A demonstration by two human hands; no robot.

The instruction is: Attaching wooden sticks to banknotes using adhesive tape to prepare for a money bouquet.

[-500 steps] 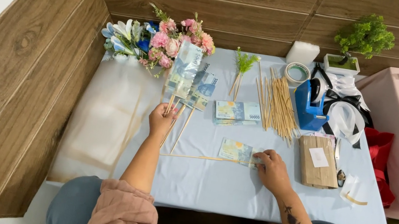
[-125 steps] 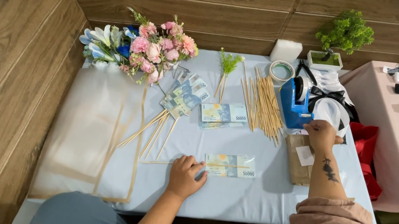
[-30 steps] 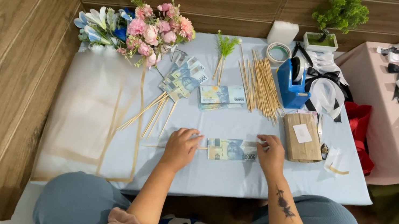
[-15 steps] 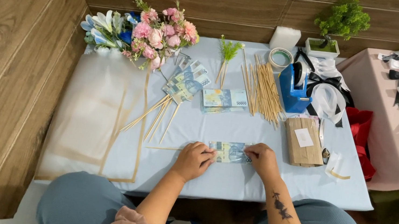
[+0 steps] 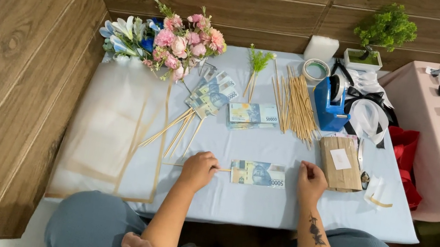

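Note:
A blue-green banknote [image 5: 258, 173] lies flat near the front edge of the low table covered in a light blue cloth [image 5: 278, 203]. A thin wooden stick [image 5: 176, 164] lies beside it, running left from the note. My left hand [image 5: 198, 170] rests with curled fingers on the stick just left of the note. My right hand [image 5: 311, 180] sits just right of the note with fingers bent, resting on the cloth; nothing is visibly held in it.
Banknotes fixed on sticks [image 5: 198, 108] fan out at mid-left, with loose notes [image 5: 252, 114] and a bundle of sticks [image 5: 299, 104] behind. Pink and blue flowers [image 5: 168, 42], a blue tape dispenser [image 5: 332, 104], a brown packet [image 5: 341, 163], ribbons [image 5: 370, 108] and translucent wrapping sheets [image 5: 110, 128] surround them.
Over the last second my hands have moved apart, leaving the banknote flat between them. My left hand has slid left onto the stick and my right hand has moved off the note to the right.

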